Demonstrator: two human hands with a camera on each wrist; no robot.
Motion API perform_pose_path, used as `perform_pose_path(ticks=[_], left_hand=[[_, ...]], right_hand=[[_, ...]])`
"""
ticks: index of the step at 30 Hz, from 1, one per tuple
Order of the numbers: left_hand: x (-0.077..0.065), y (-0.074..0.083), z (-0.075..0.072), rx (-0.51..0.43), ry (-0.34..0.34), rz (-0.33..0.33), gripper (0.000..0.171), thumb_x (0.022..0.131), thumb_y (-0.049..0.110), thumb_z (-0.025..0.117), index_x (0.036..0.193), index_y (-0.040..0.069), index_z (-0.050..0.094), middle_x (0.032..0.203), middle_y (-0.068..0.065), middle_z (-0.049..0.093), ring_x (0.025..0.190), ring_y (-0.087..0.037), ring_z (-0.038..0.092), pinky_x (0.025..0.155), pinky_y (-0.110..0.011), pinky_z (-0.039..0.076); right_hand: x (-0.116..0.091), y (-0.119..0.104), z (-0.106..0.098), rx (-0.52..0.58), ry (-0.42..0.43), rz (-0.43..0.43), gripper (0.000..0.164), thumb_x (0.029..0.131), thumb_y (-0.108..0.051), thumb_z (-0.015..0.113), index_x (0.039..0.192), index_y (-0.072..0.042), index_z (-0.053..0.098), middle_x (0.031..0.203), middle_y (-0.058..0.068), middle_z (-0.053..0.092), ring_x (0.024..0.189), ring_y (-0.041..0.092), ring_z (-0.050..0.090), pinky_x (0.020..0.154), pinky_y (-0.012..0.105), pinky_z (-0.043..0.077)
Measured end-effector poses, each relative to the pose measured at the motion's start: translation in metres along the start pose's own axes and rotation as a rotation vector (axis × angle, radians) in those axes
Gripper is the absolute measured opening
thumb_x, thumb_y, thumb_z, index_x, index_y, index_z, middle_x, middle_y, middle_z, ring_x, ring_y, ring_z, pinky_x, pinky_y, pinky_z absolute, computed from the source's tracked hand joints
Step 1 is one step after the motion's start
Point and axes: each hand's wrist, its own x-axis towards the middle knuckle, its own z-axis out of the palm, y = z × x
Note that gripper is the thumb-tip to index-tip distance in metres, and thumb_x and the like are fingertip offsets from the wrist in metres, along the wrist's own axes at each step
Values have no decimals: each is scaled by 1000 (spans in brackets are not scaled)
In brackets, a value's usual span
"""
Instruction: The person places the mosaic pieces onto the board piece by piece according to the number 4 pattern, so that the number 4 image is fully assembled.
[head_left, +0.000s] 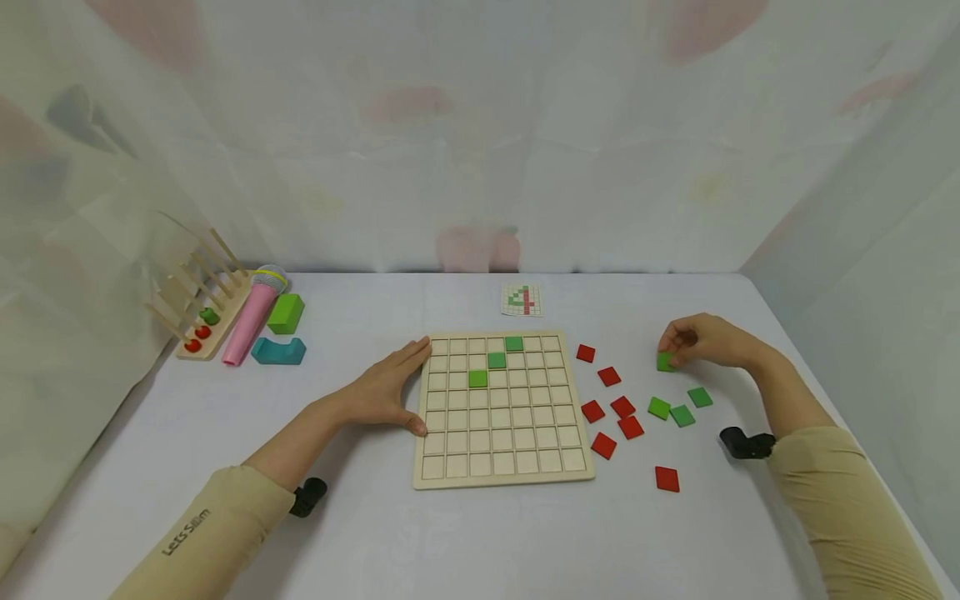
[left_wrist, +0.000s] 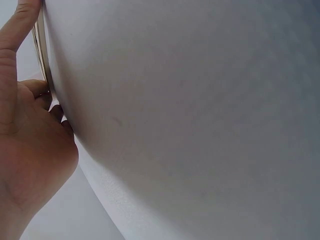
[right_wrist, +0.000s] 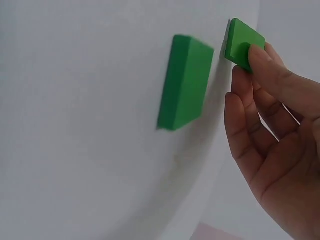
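Steadying falls to the left hand [head_left: 367, 396], whose grip is wide: thumb and fingers spread against the left edge of the square, pale wooden gridded board [head_left: 501, 440], curled round nothing. Light sideways pressure there should be enough to stop it creeping over the white desk [head_left: 352, 542]. Three flat, square green tiles [head_left: 497, 360] sit on the board in a diagonal stepping down to the left, each in its own cell, so knocks are best avoided. Past the far edge lies a small paper card [head_left: 522, 301] printed with green and red squares, well apart from both hands. Near the board's right edge are six flat, square red tiles [head_left: 622, 407], best left unbrushed. Further right, the right hand [head_left: 708, 340] has a narrow grip, pinching a flat, square bright-green tile [right_wrist: 242, 42], thumb over its broad face; a hold nearer the rim would probably make it easier to turn. Three loose green tiles [head_left: 682, 416] lie nearer the person, apart from that grip; a straight lift should leave them undisturbed.
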Motion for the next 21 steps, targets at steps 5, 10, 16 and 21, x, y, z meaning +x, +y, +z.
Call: perform_pose_path(ticks=[5,10,16,21], left_hand=[[-1,0,1,-1,4,0,135,59,59,87,158,3,14,169,-13,8,156,-39,10,123,-61,19],[-1,0,1,-3,6,-8,135,59,60,86,158,3,15,169,-13,8,156,-39,10,123,-61,19],[0,1,1,4,5,-9,135,59,60,86,158,3,15,169,-13,9,156,-39,10,123,-62,20],[0,1,1,9,6,-12,135,59,60,87,158,3,15,169,-13,8,156,-39,10,123,-62,20]], right_hand=[[3,-14,2,-16,31,-42,15,90,-14,70,104,-9,71,98,4,71,90,15,58,80,25,50],[10,-29,9,-20,55,-71,15,91,-13,69,105,-10,72,101,5,73,93,18,60,82,27,51],[20,-50,20,-44,63,-103,14,90,-8,69,103,-10,73,97,5,72,90,18,61,78,21,52],[26,-71,31,-21,59,-149,13,89,-7,70,101,-9,72,93,6,72,88,17,62,76,21,52]])
